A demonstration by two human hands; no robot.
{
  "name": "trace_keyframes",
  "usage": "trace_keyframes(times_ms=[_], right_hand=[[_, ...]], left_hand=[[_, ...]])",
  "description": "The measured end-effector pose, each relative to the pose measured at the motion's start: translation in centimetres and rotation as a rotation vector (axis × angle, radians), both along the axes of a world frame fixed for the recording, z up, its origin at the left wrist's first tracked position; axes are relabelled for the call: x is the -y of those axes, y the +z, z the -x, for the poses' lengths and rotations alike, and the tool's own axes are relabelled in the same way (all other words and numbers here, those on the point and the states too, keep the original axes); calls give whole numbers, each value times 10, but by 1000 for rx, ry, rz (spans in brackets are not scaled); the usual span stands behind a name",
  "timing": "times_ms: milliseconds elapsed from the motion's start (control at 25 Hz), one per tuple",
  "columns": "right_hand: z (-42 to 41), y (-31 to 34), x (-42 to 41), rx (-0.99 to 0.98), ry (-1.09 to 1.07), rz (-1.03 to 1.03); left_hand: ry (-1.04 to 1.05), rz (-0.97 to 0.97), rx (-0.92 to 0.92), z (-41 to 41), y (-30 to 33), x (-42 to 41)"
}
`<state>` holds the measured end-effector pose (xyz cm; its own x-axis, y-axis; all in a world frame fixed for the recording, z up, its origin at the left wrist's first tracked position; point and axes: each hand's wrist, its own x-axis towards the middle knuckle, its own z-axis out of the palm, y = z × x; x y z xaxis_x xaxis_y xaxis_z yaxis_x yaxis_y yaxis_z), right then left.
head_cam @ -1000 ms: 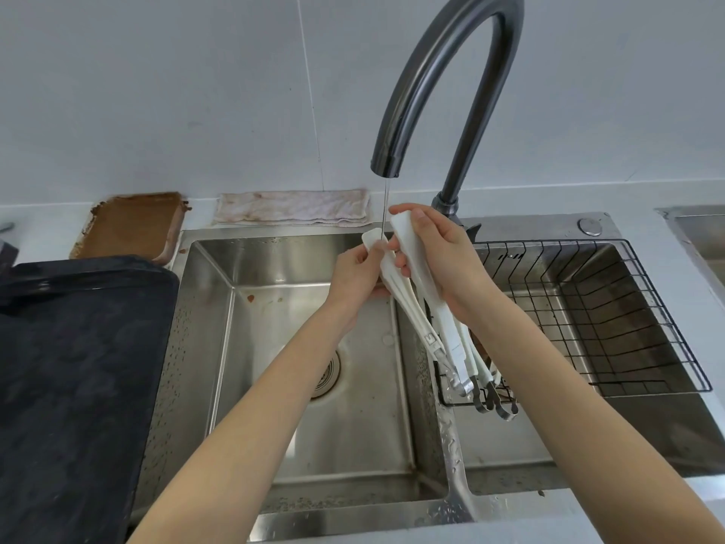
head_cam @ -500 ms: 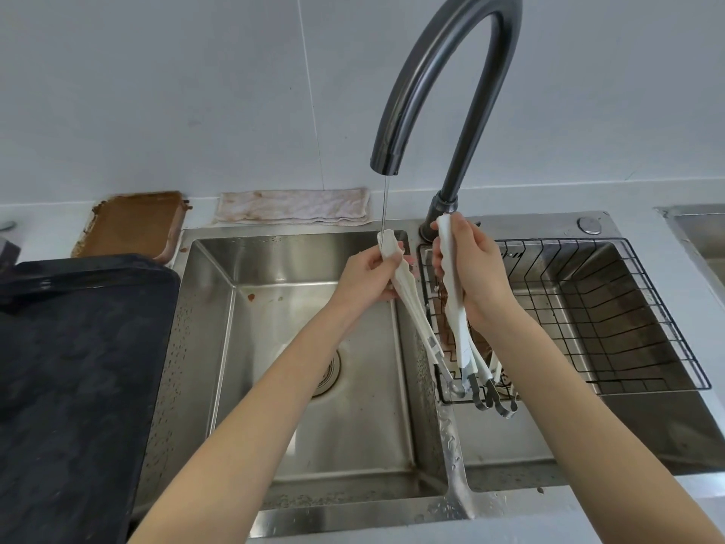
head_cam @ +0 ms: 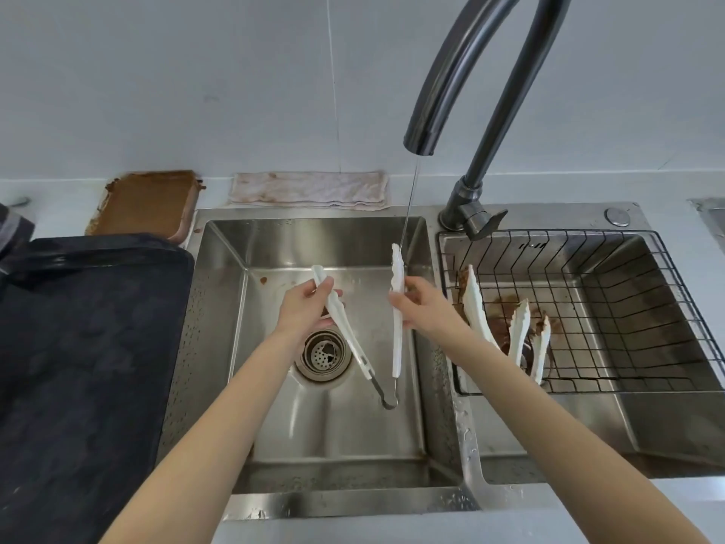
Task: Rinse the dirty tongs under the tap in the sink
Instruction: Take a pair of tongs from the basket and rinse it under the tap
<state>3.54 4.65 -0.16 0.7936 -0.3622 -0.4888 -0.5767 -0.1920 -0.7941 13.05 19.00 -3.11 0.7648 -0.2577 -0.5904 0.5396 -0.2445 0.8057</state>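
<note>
**Tech A:** Pale wall panels backed a steel double sink (head_cam: 219, 347). Where were the tongs?

**Tech B:** The white tongs (head_cam: 397, 339) hung over the left basin, arms spread into a V and joined at a metal loop at the bottom. The left hand (head_cam: 304, 310) gripped the left arm near its tip, fingers curled round it. The right hand (head_cam: 418, 308) pinched the right arm, held upright, fingers wrapped round it.

**Tech A:** Water supply?

**Tech B:** The dark tap (head_cam: 463, 76) ran a thin stream (head_cam: 410, 206) that met the tip of the right arm. The drain strainer (head_cam: 323, 353) sat below the left hand.

**Tech A:** Surroundings?

**Tech B:** A wire basket (head_cam: 627, 276) filled the right basin and held further white tongs (head_cam: 520, 335) amid brown residue; their count could not be confirmed, possibly two pairs. A black tray (head_cam: 86, 367) lay left of the sink. Behind it sat a brown-soiled dish (head_cam: 147, 202), with a stained cloth (head_cam: 310, 190) beside it along the wall.
</note>
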Motion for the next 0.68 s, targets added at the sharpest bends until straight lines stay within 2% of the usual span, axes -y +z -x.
trace_keyframes(times_ms=[160,320,560,680], right_hand=[[-5,-43,-14,-141,57,57],[-9,-79,-14,-262,-51,-3],[-17,-114,-11,-426,-206,-170],[-20,-128,-10,-467,-319,-280]], left_hand=[[-15,-123,-31,0,-26,-11],[-64,-180,-106,2,-49,-9],[-108,-107,-380,11,-69,0],[-147,-69,-420,12,-74,1]])
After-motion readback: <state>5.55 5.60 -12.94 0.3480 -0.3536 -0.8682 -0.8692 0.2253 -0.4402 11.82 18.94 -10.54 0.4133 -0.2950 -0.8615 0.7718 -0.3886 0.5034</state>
